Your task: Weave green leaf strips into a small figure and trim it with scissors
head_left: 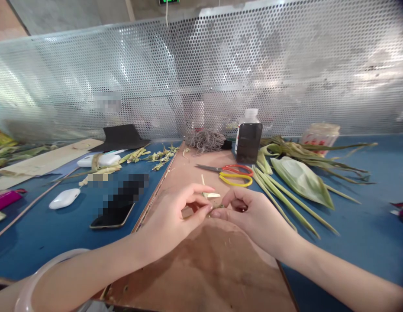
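Pinching a small greenish piece (221, 206) over the brown board (220, 264), our left hand (175, 209) and right hand (257, 212) fingertips clamped on it, we seem mid-shaping, the next move calling for steady pressure.

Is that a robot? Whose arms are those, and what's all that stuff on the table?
No robot here, just a person with two bare hands. The camera sits on that person's head, looking forward and down. The left hand and right hand meet over a brown board, fingertips pinching a small greenish piece, too tiny to name surely. Beyond them lie scissors with red and yellow handles. A broad leaf rests on the right, and a phone on the left.
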### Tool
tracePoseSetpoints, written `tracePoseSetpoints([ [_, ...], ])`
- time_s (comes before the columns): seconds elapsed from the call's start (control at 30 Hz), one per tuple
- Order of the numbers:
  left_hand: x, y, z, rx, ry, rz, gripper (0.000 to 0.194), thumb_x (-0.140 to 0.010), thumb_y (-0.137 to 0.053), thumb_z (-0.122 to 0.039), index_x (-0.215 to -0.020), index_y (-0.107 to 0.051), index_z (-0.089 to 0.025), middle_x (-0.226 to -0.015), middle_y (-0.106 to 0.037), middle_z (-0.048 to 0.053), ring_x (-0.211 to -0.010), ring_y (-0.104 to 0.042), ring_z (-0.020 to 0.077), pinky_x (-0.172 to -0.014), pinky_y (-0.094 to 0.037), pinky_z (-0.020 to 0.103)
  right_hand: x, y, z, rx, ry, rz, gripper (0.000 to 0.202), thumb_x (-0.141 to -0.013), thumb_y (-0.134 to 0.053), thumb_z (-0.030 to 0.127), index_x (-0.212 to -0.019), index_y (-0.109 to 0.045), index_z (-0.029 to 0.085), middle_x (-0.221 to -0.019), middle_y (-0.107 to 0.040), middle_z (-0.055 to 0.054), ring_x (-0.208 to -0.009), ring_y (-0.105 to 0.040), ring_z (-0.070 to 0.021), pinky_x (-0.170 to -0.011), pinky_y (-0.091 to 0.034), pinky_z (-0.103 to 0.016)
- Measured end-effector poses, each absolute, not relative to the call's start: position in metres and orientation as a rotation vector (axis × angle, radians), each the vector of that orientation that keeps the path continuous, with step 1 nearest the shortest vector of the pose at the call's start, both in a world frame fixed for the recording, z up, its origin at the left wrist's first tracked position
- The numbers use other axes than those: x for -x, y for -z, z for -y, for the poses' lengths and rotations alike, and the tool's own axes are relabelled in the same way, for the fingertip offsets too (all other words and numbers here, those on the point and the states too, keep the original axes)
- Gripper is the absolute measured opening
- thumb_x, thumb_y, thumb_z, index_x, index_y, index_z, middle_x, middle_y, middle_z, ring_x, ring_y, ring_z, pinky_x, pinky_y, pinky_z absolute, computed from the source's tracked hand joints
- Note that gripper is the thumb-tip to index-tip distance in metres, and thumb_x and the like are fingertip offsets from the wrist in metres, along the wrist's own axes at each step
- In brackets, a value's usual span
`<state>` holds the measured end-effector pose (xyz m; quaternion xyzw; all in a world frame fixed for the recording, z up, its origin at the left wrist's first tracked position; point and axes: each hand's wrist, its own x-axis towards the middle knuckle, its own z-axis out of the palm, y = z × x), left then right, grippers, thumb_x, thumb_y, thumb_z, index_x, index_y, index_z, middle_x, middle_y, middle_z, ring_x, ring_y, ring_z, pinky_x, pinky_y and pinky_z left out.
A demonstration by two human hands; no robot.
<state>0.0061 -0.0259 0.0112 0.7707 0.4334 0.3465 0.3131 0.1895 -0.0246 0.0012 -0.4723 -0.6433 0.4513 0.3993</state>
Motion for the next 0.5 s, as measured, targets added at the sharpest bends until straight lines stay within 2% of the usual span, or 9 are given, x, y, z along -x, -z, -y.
tracePoseSetpoints([
  [0.13, -0.008, -0.012, 0.025, -2.016, -0.854, -1.173, 0.02, -0.087, -0.052, -0.034, -0.098, -0.064, -0.023, -0.099, -0.069, 0.002, -0.088, -0.065, 0.0172, -0.08, -0.05, 0.029, -0.189, 0.002, 0.025, 1.215, -1.018, 1.72, 0.026, -0.072, -0.068, 0.035, -0.064, -0.049, 0.02, -0.053, -0.034, 0.008, -0.05, -0.028, -0.009, -0.046, -0.023, -0.023],
  [0.3, -0.01, -0.014, 0.023, -2.062, -0.759, -1.221, 0.023, -0.08, -0.06, -0.041, -0.085, -0.068, -0.021, -0.087, -0.071, 0.002, -0.077, -0.063, 0.0179, -0.069, -0.049, 0.028, -0.189, 0.008, 0.027, 1.223, -0.621, 1.94, 0.016, -0.075, -0.064, 0.017, -0.066, -0.051, 0.02, -0.066, -0.053, 0.003, -0.058, -0.045, -0.0117, -0.053, -0.032, -0.023],
  [0.5, -0.013, -0.016, 0.021, -1.964, -0.694, -1.2, 0.02, -0.083, -0.057, -0.035, -0.086, -0.07, -0.02, -0.08, -0.07, 0.001, -0.071, -0.061, 0.0153, -0.064, -0.046, 0.026, -0.189, 0.012, 0.027, 1.15, -0.321, 2.059, 0.012, -0.079, -0.065, 0.021, -0.072, -0.055, 0.02, -0.077, -0.059, -0.001, -0.066, -0.057, -0.0158, -0.064, -0.042, -0.027],
])
